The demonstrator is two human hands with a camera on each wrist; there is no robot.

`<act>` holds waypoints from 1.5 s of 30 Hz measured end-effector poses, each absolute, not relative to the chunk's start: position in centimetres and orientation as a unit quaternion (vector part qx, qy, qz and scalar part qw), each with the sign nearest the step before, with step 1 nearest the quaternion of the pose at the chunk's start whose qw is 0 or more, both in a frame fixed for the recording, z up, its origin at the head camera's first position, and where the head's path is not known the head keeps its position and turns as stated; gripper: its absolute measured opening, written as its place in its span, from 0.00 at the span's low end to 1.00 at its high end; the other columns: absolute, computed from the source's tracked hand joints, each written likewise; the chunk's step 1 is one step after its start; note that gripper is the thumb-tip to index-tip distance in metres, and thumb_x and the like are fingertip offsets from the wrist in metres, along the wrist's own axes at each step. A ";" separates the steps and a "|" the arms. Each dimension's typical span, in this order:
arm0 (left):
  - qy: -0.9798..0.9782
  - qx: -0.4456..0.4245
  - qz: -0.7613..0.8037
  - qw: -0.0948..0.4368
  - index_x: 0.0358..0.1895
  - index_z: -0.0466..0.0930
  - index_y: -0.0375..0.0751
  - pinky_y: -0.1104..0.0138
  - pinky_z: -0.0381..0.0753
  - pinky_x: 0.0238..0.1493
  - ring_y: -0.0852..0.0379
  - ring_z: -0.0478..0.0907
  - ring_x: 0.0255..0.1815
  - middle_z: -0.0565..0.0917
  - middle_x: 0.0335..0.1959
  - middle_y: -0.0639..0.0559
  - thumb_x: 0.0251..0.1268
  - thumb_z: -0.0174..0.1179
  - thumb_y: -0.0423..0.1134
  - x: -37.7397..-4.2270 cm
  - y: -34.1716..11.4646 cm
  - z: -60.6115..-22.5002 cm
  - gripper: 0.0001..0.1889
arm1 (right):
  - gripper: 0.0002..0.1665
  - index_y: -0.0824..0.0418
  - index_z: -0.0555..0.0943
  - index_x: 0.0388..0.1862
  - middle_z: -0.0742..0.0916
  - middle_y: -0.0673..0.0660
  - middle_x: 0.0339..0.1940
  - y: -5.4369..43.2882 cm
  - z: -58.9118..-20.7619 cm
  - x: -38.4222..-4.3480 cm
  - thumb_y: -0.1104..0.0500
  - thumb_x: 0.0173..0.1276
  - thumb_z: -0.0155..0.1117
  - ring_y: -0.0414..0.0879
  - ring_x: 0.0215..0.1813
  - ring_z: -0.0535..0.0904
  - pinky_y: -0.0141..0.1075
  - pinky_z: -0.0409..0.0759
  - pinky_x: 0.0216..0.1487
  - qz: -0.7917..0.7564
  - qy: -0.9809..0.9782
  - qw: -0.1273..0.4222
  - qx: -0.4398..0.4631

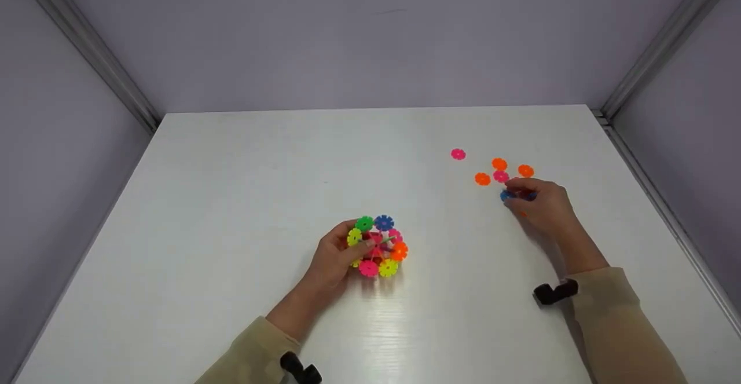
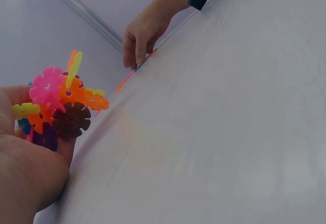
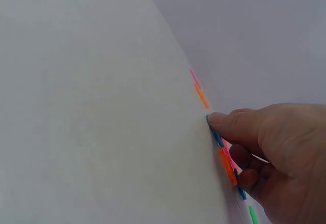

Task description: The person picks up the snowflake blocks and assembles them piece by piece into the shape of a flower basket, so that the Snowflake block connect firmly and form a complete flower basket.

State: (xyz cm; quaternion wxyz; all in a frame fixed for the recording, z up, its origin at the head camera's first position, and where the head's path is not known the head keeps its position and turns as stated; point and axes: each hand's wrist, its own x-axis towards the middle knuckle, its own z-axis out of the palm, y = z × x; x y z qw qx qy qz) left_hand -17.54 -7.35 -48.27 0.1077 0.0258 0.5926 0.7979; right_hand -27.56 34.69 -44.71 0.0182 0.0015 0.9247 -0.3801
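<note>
My left hand [image 1: 331, 258] holds a ball-like cluster of interlocking snowflake discs [image 1: 388, 267], its thumb laid across the front. Pink, orange, yellow, green, blue, purple and brown discs show in that cluster; in the left wrist view a brown disc [image 2: 71, 120] faces the camera. Over at the right, my right hand [image 1: 544, 204] is low among loose discs, thumb and fingers bent at a blue snowflake disc [image 1: 506, 195]. From the right wrist, the thumb tip meets the edge of this blue disc [image 3: 215, 132]; the index fingertip is hidden behind it.
Orange discs [image 1: 482, 179] and a pink disc [image 1: 501, 176] lie flat near my right hand, with another pink disc [image 1: 458, 154] farther left. A green disc [image 3: 252, 215] shows beyond the fingers. Walls [image 1: 370, 42] close off the white table [image 1: 243, 175] behind and at the sides.
</note>
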 end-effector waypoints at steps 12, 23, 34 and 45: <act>0.603 0.023 0.790 0.108 0.69 0.75 0.37 0.61 0.80 0.66 0.46 0.75 0.70 0.78 0.66 0.41 0.70 0.70 0.32 -17.7 -7.2 -48.3 0.26 | 0.30 0.62 0.79 0.73 0.80 0.68 0.70 35.3 -44.9 -27.9 0.56 0.75 0.72 0.68 0.73 0.71 0.58 0.75 0.71 -0.366 0.930 0.012 0.013; 0.573 0.024 0.811 0.114 0.69 0.75 0.37 0.60 0.81 0.66 0.45 0.74 0.71 0.76 0.67 0.39 0.70 0.71 0.31 -17.9 -7.2 -48.3 0.27 | 0.29 0.64 0.80 0.70 0.85 0.65 0.57 35.0 -44.9 -28.1 0.55 0.75 0.72 0.58 0.55 0.77 0.23 0.78 0.43 -0.360 0.933 0.016 -0.018; 0.583 0.020 0.804 0.115 0.70 0.74 0.37 0.60 0.80 0.67 0.45 0.74 0.71 0.76 0.68 0.41 0.70 0.71 0.32 -18.0 -7.0 -48.4 0.28 | 0.34 0.64 0.76 0.74 0.82 0.67 0.63 34.8 -44.9 -28.2 0.54 0.74 0.73 0.62 0.62 0.75 0.52 0.80 0.65 -0.354 0.935 0.023 -0.006; 0.588 0.022 0.800 0.114 0.69 0.75 0.37 0.61 0.80 0.66 0.45 0.75 0.70 0.77 0.67 0.40 0.70 0.71 0.32 -17.9 -7.0 -48.1 0.27 | 0.30 0.65 0.78 0.72 0.82 0.66 0.60 34.4 -44.6 -28.2 0.53 0.77 0.70 0.59 0.58 0.75 0.43 0.81 0.58 -0.336 0.941 0.039 -0.013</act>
